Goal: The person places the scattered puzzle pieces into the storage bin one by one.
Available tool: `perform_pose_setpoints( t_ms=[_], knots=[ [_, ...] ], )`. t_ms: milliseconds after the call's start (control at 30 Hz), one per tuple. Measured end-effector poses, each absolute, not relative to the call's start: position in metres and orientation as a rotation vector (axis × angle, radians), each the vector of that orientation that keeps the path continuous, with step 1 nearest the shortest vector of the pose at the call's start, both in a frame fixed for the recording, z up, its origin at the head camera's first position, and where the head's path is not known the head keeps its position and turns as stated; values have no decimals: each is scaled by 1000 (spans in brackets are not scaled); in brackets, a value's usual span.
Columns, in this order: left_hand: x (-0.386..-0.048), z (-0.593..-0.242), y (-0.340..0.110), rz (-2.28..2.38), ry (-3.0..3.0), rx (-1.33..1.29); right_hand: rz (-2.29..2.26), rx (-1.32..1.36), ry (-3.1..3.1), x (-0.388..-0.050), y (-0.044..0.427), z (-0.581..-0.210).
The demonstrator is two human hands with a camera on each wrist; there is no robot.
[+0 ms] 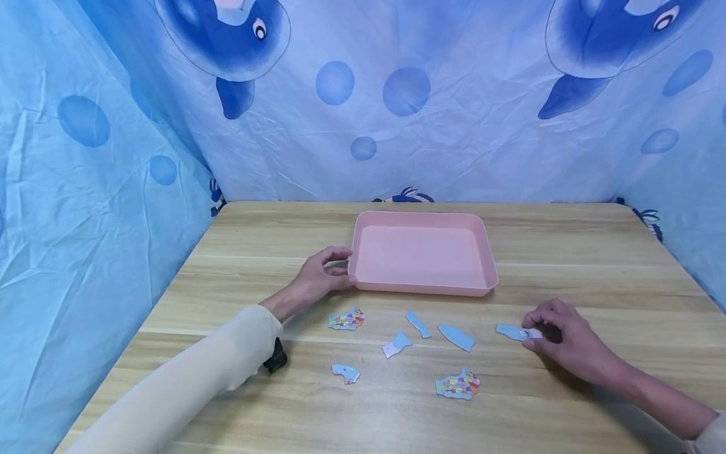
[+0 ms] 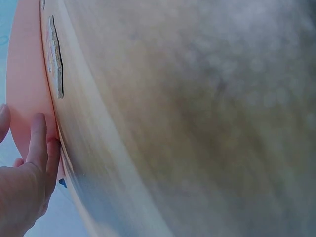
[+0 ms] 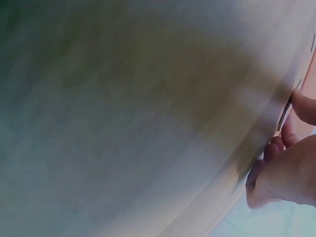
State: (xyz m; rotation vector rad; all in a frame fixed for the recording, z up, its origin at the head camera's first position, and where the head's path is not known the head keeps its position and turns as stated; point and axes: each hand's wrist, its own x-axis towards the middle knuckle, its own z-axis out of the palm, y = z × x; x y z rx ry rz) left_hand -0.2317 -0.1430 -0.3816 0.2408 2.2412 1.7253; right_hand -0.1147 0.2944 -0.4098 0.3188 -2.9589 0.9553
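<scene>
The right hand [image 1: 573, 343], at the lower right of the frame, pinches the right end of a blue puzzle piece [image 1: 510, 331] between thumb and fingers; whether the piece is lifted or touches the surface [image 1: 272, 403], I cannot tell. The left hand [image 1: 317, 276], left of centre, has its fingers fairly straight against the left side of the pink tray [image 1: 422, 290] — touching it, apparently to steady it.

Between the hands, below the tray, lie a narrow strip [image 1: 418, 325], a curved-edged piece [image 1: 456, 337] and a two-tone piece [image 1: 396, 345]. A multicoloured piece [image 1: 346, 320] sits near the tray's lower left corner; a bent piece [image 1: 346, 373] and a second multicoloured piece [image 1: 457, 385] are lower down.

The step in hand looks like handling one piece — the next move seems to call for a secure pinch and a level carry.
</scene>
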Motion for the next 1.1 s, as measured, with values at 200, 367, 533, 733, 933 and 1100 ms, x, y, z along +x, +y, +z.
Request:
perform_pose_setpoints(
  t_ms=[200,367,533,733,933,1100],
  knots=[
    [-233,-382,-143,1756,2211,227,895,420,-2942,-115,296,-408],
    [-232,-381,-142,1772,2194,227,858,472,-2879,-115,298,-409],
    [-231,-381,-141,1780,2183,210,910,417,-2881,-115,298,-406],
    [-231,-381,-142,1779,2173,216,997,447,-2800,-118,298,-395],
    [-231,-380,-142,1776,2166,217,1013,489,-2701,-128,297,-378],
    [-231,-381,-142,1788,2153,205,994,507,-2667,-142,291,-364]
  ],
)
